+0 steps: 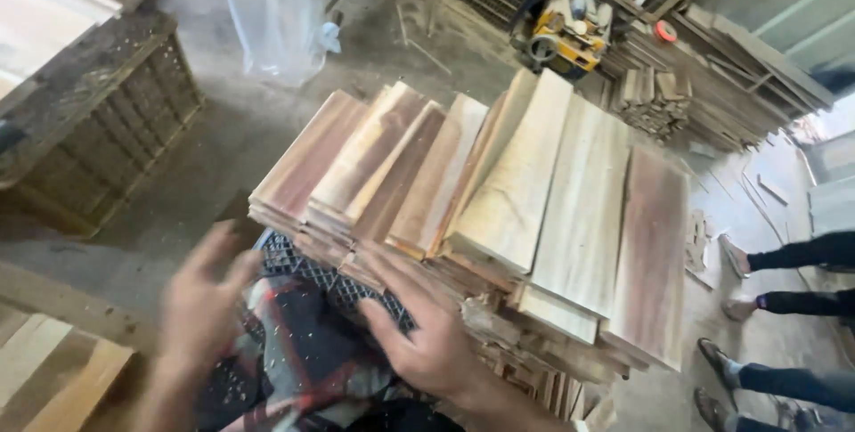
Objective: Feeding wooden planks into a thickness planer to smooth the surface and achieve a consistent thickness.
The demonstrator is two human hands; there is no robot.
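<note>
A: Where are the person's hands relative to the stack of boards (499, 209)?

B: Both are at its near end. The right hand (427, 334) lies flat with fingers spread, pressing on the board ends and on the black crate (338, 285) that shows beneath them. It grips nothing. The left hand (200, 298) is beside the stack's near left corner, fingers open and blurred, holding nothing, just by the crate edge.

A: Why flat and open like that?

B: It looks like steadying rather than lifting. The boards lie fanned and overlapping, ends uneven, so open palms at the ends would square them or stop them sliding. That is a judgement only.

A: And the stack itself?

B: It rests on the crate, reddish boards on its left side, paler ones in the middle, a dark-streaked one at its right edge. A plaid cloth (294, 352) with sawdust lies just in front of it.

A: What crowds it?

B: Left of the stack stands a wooden crate (107, 129); behind it hangs a clear plastic bag (276, 13), and farther back a yellow machine (565, 40) and more timber piles (695, 85). To the stack's right, other people's legs and feet (775, 307) stand close, narrowing that side.
</note>
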